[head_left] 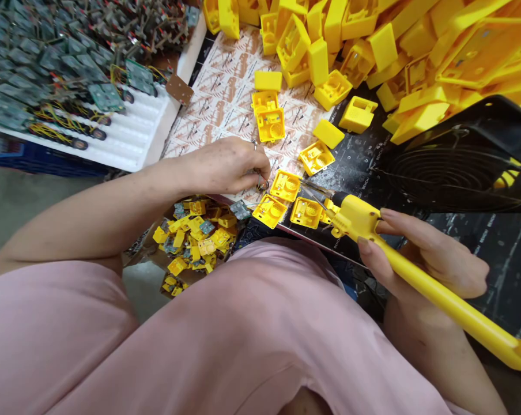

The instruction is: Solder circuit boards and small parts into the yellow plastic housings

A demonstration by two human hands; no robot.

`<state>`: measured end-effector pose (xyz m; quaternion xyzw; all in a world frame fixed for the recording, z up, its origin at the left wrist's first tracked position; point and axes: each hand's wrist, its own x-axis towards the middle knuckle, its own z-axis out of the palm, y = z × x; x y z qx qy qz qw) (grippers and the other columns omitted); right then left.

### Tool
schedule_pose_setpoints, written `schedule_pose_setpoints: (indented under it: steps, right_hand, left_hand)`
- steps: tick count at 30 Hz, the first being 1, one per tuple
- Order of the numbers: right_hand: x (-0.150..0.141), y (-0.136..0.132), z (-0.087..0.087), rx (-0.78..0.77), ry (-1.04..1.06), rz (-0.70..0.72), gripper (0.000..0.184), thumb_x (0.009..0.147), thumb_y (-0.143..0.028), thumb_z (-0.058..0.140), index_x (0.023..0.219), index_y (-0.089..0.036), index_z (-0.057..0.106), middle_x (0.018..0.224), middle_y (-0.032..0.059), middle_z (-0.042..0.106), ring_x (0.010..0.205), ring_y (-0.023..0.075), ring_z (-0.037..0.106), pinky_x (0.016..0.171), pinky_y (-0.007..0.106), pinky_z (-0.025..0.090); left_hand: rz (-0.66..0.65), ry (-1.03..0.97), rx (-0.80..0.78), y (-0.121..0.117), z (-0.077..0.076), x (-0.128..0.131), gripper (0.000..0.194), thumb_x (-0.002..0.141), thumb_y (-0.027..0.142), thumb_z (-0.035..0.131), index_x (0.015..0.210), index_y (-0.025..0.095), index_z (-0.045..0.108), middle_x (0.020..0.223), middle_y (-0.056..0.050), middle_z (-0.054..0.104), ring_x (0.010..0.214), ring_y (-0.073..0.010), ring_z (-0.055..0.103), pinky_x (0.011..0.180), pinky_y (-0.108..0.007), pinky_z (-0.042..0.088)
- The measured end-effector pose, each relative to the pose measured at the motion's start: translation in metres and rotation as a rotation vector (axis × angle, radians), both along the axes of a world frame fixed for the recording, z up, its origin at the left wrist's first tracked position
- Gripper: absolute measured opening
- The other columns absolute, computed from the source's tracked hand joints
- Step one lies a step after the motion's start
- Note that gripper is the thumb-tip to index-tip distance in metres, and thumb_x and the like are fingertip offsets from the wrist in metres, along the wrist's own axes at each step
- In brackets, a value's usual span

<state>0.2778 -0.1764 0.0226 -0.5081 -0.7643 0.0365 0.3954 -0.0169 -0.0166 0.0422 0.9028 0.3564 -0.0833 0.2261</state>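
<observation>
Left hand point(232, 165): a small wired part point(263, 185) is being pinched beside open yellow housings point(285, 185). Right hand point(433, 256): a yellow soldering tool point(410, 268) is being gripped, its tip point(316, 187) being held near one housing, contact unclear. Step, apparently: soldering; next, steady tip placement is being called for.

Shows a black ring-grilled fan point(459, 173) toward the worktop's point(355, 153) right side and brown-and-white printed paper point(226, 75) along its left edge.
</observation>
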Motion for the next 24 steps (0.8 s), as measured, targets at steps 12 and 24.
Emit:
schedule_pose_setpoints:
  steps: [12,24]
  right_hand:
    - [-0.005,-0.007,0.002,-0.029,0.029,-0.064,0.061,0.087,-0.023,0.083,0.144,-0.037,0.064,0.091,-0.0008,0.081,0.063,0.0197,0.074,0.056,0.031,0.06]
    - [-0.004,-0.005,-0.002,-0.046,0.169,0.158,0.055,0.082,-0.015,0.085,0.133,-0.027,0.068,0.097,0.0036,0.081,0.077,0.0225,0.078,0.066,0.034,0.068]
  left_hand:
    - [0.081,-0.106,0.052,-0.01,-0.008,0.004,0.03,0.088,0.035,0.056,0.102,0.026,0.081,0.086,0.001,0.079,0.086,-0.0167,0.072,0.091,-0.029,0.049]
    - [0.1,-0.066,0.126,-0.021,-0.011,0.014,0.031,0.086,0.029,0.053,0.099,0.021,0.08,0.084,-0.004,0.078,0.084,-0.0212,0.071,0.083,-0.031,0.051]
